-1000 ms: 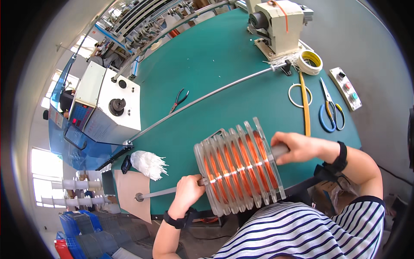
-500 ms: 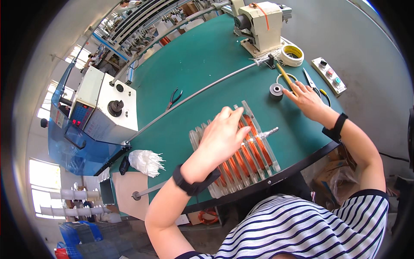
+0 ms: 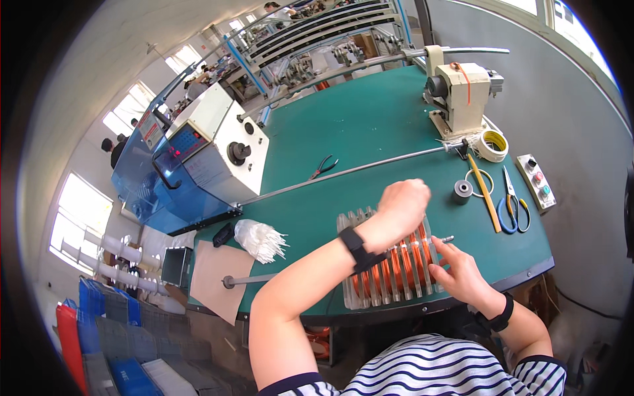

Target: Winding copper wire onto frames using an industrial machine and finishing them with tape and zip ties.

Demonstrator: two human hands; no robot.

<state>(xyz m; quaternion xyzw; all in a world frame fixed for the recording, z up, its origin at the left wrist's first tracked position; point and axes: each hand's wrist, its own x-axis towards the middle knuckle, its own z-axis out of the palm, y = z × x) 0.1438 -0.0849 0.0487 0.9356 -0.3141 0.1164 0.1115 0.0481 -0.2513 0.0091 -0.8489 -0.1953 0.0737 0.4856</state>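
A clear, slotted coil former (image 3: 362, 298) wound with several bands of orange-brown copper wire (image 3: 395, 267) lies near the table's front edge. Above its far right part is my left hand (image 3: 401, 203), closed with the fingers curled; what they pinch, if anything, is hidden. My right hand (image 3: 462, 274) is by the former's right end plate, thumb and forefinger apart, fingertips at the plate. A metal shaft end (image 3: 447, 239) sticks out there. To the right lie a yellow stick (image 3: 485, 195), blue-handled scissors (image 3: 510, 204) and a dark round collar (image 3: 462, 191).
A long metal rod (image 3: 356, 170) crosses the green table (image 3: 343, 125) behind the former. At left stands a white winding machine (image 3: 224, 148) with a blue guard; pliers (image 3: 323, 168) lie beyond the rod. White ties (image 3: 261, 241), a tailstock (image 3: 462, 99), a tape roll (image 3: 492, 145) and a button box (image 3: 536, 181) surround.
My right hand has come back from the yellow stick to the former's right end. My left hand has lifted toward the former's far right edge, fingers curling. The whole view has shifted.
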